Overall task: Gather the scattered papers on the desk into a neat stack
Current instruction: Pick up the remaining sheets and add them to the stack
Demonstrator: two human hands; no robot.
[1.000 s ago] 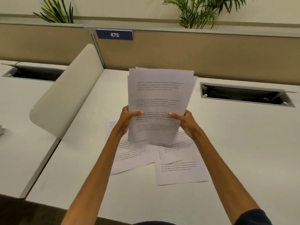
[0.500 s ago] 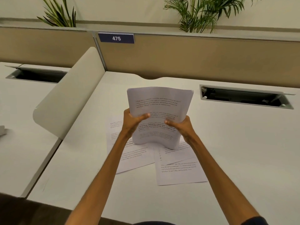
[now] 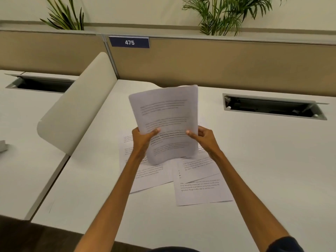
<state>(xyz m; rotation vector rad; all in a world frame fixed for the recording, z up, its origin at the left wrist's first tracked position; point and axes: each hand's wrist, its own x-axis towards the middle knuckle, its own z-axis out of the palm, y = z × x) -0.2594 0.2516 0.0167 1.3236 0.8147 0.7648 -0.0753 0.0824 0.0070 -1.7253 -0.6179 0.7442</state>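
Above the white counter [image 3: 272, 160] my left hand [image 3: 143, 140] and right hand [image 3: 205, 139] clamp a bundle of white printed sheets [image 3: 167, 120] upright, squaring it; next I judge the loose printed pages [image 3: 198, 191] lying beneath need collecting.

Even, soft indoor light, no glare. Faint shadow under the held sheets [image 3: 166, 124] on the desk [image 3: 263, 160]. Slight motion blur on the printed text. Wide-angle bowing bends the partition [image 3: 218, 66] near frame edges.
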